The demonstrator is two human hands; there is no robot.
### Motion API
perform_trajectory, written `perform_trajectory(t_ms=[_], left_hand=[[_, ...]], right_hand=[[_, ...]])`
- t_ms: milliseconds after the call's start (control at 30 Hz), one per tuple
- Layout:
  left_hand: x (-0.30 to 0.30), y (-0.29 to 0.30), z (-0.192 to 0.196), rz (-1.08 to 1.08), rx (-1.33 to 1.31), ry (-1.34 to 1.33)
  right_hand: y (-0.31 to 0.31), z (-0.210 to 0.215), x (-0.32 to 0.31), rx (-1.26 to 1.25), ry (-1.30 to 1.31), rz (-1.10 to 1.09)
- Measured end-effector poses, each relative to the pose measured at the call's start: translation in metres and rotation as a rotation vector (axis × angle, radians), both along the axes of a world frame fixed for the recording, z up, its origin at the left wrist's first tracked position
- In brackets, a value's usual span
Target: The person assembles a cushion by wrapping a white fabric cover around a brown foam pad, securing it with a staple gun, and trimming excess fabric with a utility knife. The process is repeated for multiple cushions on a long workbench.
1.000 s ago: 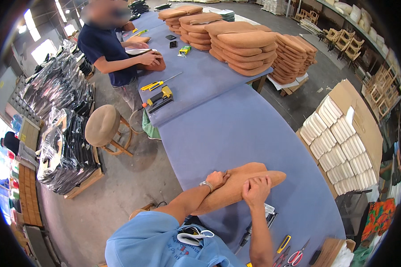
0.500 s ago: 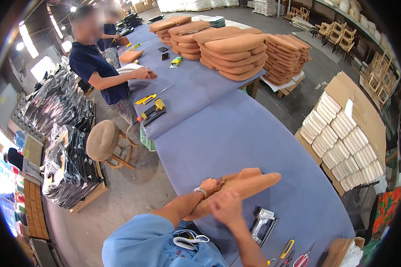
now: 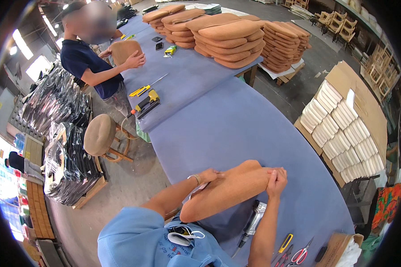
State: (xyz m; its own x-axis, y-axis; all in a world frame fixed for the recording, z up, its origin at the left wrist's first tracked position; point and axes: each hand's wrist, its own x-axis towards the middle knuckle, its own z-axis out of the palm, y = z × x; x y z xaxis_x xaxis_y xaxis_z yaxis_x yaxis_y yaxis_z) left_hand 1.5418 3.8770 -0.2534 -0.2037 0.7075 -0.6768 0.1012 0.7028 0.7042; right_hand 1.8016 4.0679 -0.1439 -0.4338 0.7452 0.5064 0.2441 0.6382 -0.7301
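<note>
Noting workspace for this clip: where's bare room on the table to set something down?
Widest: the table between the held cushion and the yellow stapler. Another: beyond the scissors, right of the right hand. Crowded: the near side, with silver stapler, yellow tool and scissors; the far end, with cushion stacks.

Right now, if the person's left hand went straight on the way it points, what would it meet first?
The brown cushion: the left hand already reaches its edge. Its fingertips are hard to make out, so how deep the contact goes is unclear.
</note>
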Motion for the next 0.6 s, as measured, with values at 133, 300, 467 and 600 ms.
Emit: perform_trajectory(t_ms=[133,300,467,600], left_hand=[[0.018,0.082,0.048,-0.125,-0.038,0.024],[0.056,0.145,0.015,-0.227,0.08,0.446],[0.058,0.135,0.01,-0.184,0.086,0.502],[0.06,0.134,0.019,-0.263,0.025,0.593]], right_hand=[[0.001,0.005,-0.004,-0.048,0.057,0.008],[0.006,0.013,-0.012,-0.052,-0.025,0.035],[-0.008,0.015,-0.025,0.108,-0.061,-0.004],[-0.007,-0.001,-0.023,0.086,0.085,0.001]])
